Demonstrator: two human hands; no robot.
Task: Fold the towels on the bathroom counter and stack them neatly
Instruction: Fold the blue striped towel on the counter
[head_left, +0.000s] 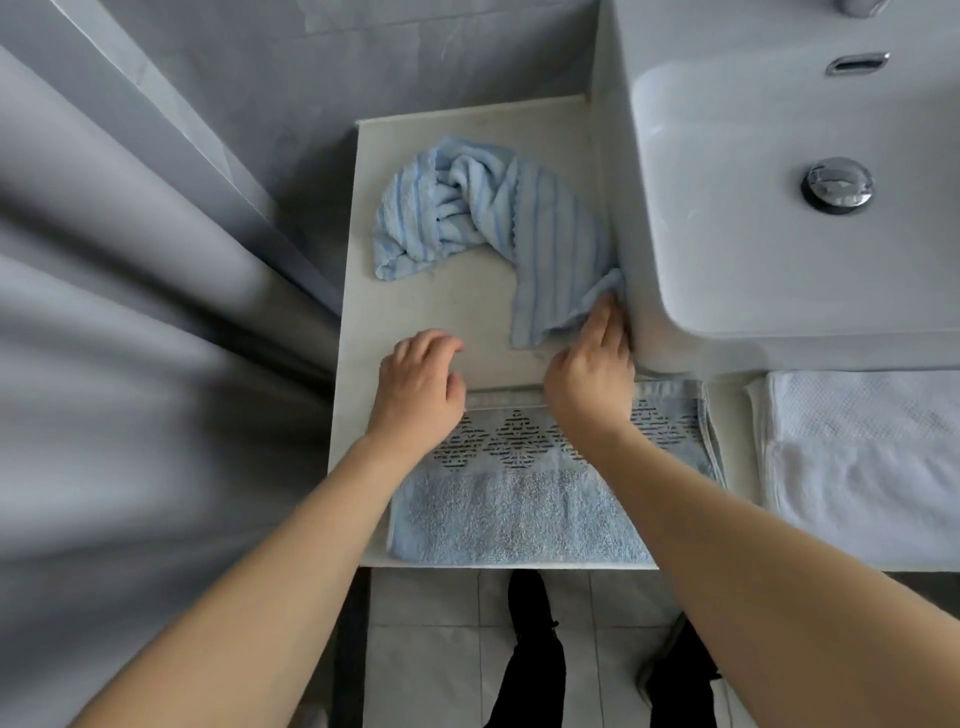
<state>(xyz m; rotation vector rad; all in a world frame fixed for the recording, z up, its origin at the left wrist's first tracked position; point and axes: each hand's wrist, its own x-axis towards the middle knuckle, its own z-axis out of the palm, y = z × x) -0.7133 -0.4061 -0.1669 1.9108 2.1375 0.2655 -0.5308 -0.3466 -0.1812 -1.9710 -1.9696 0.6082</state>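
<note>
Right hand (592, 364): pinches near corner of crumpled striped towel (488, 218), hard against sink (779, 208) wall | Left hand (418, 387): loosely curled, holding nothing, above counter (441, 306) | Folded blue towel (519, 499): at front edge | Bare counter between the towels

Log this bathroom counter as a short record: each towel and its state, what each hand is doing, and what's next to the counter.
striped towel: light blue striped towel, crumpled, unfolded, at the back of the counter
patterned towel: blue patterned towel, folded flat at the front edge
white towel: white towel, folded, right of the patterned one
right hand: right hand pinches the striped towel's near corner
left hand: left hand hovers over the counter, fingers loosely curled, holding nothing
beside counter: sink on the right, curtain on the left
</note>
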